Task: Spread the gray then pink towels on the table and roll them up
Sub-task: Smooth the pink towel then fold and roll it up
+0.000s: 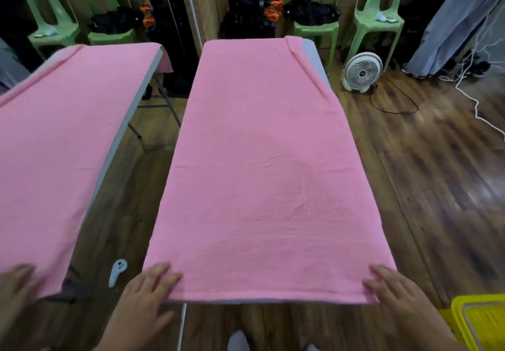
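Your two hands are resting at the near edge of the pink towel (262, 164), which is lying spread flat along the table (314, 50) in front of you, reaching from the near end almost to the far end; a thin gray line is showing under the near hem and a gray strip at the far right corner, though whether that is the gray towel or the tabletop you cannot tell from here. Your left hand (147, 293) is lying palm down with fingers (161, 271) spread and flat on the near left corner, gripping nothing; your right hand (390, 287) is doing the same on the near right corner, fingers extended, nothing pinched. The spreading is looking done, so the roll is likely the step in hand — curl both corners over together, keeping the first turn tight and the hem square to the long edges, and be walking both hands forward evenly so the roll is not coning to one side. A small fold at the far right corner may be worth flattening first. To your left a mirror is repeating the towel and a hand; beyond the table, green chairs (317, 9) and a white fan (362, 71) are standing well apart, and a yellow basket (478, 320) is sitting beside your right forearm.
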